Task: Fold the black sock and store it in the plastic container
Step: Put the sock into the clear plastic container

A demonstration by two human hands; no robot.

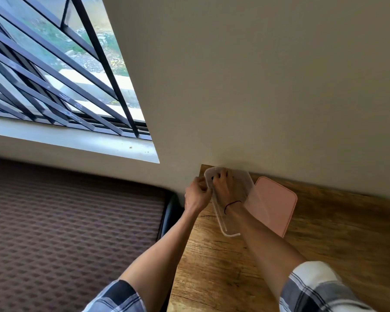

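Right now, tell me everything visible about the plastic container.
The plastic container is clear, translucent, rectangular with rounded corners and a raised rim. It sits open on the wooden table against the wall, near the table's left edge. The right hand reaches inside it; the left hand grips its left rim. A pink lid lies against its right side.

a wooden table [223, 266] with a knotty grain stands pushed against the pale wall. a clear plastic container [223, 228] sits on it at the far left corner, touching the wall. just beside it on the right, a pink lid [275, 206] lies leaning against the container's side
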